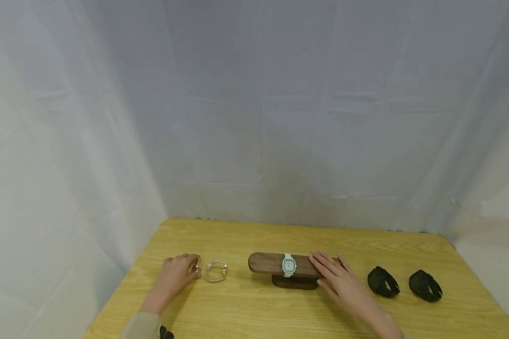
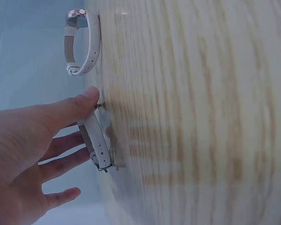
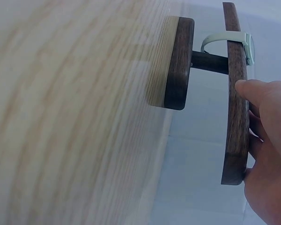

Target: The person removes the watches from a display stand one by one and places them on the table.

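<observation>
White-strapped watch [image 2: 98, 140], low and a bit left in the head view, was pinched in the left hand [image 1: 175, 277], while the right hand [image 1: 340, 278], fingers pretty straight and slightly spread, lay across the stand [image 1: 265, 262] around lower centre.

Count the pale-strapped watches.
3: a mint watch on the wooden stand, a white watch on the table right of the left hand, and a partly hidden watch pinched in that hand.
</observation>
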Tool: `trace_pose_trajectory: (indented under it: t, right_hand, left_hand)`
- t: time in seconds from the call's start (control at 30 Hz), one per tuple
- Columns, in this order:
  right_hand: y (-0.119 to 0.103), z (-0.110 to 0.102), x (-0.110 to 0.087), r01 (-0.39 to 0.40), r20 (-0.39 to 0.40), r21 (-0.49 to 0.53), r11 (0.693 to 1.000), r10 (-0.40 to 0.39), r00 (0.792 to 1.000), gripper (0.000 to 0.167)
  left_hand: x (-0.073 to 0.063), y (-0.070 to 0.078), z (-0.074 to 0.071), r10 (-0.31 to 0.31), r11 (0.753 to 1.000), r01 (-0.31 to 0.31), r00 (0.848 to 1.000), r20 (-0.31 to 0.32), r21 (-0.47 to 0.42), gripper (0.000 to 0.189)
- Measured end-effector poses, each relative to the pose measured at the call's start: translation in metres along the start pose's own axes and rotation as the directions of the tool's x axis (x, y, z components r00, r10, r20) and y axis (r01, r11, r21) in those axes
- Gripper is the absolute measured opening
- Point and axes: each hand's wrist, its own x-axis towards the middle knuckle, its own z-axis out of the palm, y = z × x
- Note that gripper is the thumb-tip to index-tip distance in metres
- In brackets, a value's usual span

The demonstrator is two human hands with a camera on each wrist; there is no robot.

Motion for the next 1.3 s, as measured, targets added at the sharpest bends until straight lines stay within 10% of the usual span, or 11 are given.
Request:
trace_pose_trajectory:
  t: [0.8, 1.3]
  right_hand:
    - [0.001, -0.001, 0.001, 0.027, -0.014, 0.011, 1.000, -0.027, 1.000, 0.073]
    - [0.002, 0.000, 0.001, 0.014, -0.004, 0.016, 1.000, -0.014, 1.000, 0.072]
  left_hand:
    - [0.001, 0.000, 0.000, -0.020, 0.999, 0.020, 1.000, 0.002, -0.045, 0.046]
    - [0.010, 0.019, -0.012, 0.061, 0.993, -0.077, 0.984, -0.167, -0.092, 0.043]
